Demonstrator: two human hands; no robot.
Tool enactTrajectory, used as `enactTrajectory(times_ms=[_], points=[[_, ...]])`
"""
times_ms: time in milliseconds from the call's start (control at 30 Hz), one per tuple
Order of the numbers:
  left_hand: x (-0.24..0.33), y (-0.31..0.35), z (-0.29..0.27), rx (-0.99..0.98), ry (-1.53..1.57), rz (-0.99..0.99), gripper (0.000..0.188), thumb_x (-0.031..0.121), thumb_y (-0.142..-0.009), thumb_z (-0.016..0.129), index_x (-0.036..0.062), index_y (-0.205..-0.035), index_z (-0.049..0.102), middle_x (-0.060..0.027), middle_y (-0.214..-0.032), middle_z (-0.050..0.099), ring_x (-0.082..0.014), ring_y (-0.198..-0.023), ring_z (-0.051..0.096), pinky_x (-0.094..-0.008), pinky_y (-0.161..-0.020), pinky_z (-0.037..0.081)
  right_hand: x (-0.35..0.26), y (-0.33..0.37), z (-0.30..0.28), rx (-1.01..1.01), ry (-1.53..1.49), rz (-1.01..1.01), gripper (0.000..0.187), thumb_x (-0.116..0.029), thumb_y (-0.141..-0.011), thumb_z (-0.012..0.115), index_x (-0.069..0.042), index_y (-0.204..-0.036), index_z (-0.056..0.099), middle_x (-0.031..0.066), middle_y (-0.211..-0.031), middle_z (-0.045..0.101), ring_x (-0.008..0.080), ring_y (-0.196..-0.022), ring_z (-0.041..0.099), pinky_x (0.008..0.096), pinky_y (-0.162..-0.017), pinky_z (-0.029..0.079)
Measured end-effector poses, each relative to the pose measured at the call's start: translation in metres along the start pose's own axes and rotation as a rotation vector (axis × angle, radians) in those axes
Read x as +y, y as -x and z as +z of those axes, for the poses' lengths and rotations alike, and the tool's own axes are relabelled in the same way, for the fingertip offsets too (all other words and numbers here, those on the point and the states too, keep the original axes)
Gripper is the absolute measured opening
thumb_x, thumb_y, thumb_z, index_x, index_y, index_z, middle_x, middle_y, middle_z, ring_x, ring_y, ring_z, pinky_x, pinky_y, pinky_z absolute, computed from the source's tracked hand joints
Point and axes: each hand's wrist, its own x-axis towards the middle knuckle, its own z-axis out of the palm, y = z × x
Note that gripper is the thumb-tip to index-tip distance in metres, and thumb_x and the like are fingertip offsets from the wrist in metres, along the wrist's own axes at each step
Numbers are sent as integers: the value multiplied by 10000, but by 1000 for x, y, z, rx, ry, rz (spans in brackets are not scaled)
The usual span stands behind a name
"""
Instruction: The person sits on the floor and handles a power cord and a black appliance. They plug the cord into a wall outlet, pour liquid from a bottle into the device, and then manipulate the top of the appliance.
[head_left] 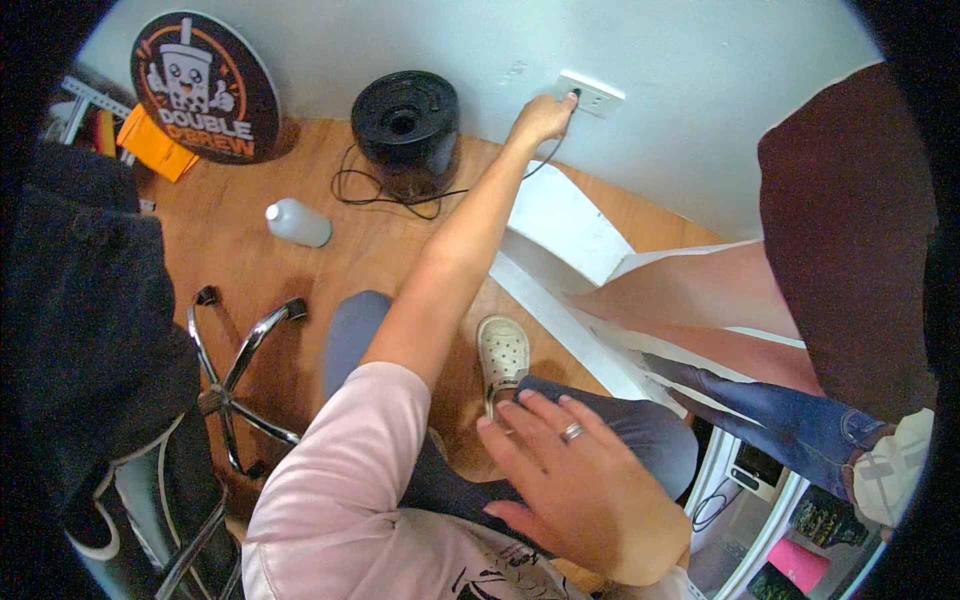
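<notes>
– Right hand (590,480) nearest, back upward above a grey-trousered leg (655,440); silver metal ring (572,432) on one finger. Fingers loosely spread; nothing seen in hold, palm hidden.

– And the other?

– Left hand (545,118) at full reach, thumb and fingers pinching a small black plug (576,93) at the white rectangular wall outlet (606,99). Cannot tell how deep it sits.

– How would it handle?

– Light, I'd judge; hard, stiff body. Little to grip, so damp fingers could slip. Best held by the sides, kept square to the pale wall (690,60).

– Not by the thin black cord (547,162)?

– No. Looks bendy; strain would fall on the joint. It passes behind the left forearm (455,250); loops lie on the brown wooden floor (240,270) beside a glossy black cylindrical appliance (425,165), probably far heavier.
</notes>
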Motion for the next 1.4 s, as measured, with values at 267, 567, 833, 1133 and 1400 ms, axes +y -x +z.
enactTrajectory(times_ms=[267,567,833,1133,1400], points=[[-13,198,-135,265,-223,373,464,372,-974,617,19,-1273,647,-190,-1165,710,-281,-1059,690,-366,-935,521,12,9,-2,92,-68,86,659,-299,-809,770,-36,-1358,520,187,-1321,554,392,-1262,521,486,-1065,428],[-64,245,-253,566,-427,270,341,295,-965,625,48,-1187,700,-151,-1103,736,-272,-1044,698,-354,-905,520,14,9,-7,123,-13,90,668,-274,-755,808,-14,-1322,568,187,-1304,587,414,-1238,548,488,-1043,451],[-95,200,-280,495,-354,197,441,355,-955,627,18,-1236,666,-164,-1202,703,-276,-1131,667,-369,-979,496,17,11,-30,71,-127,65,716,-293,-786,802,-3,-1381,530,212,-1376,549,409,-1306,507,457,-1081,420],[-115,110,-275,327,-134,47,745,579,-988,497,47,-1502,416,-155,-1494,492,-307,-1369,462,-418,-1067,418,137,-65,-15,103,-811,98,653,-335,-937,690,-7,-1457,468,179,-1420,548,272,-1323,513,387,-1117,384],[-120,131,-242,65,81,87,750,648,-976,457,202,-1563,320,-66,-1575,373,-245,-1428,380,-499,-1120,342,216,-251,54,670,-784,145,876,-564,-925,626,71,-1481,392,293,-1464,471,344,-1361,477,390,-1132,359]])
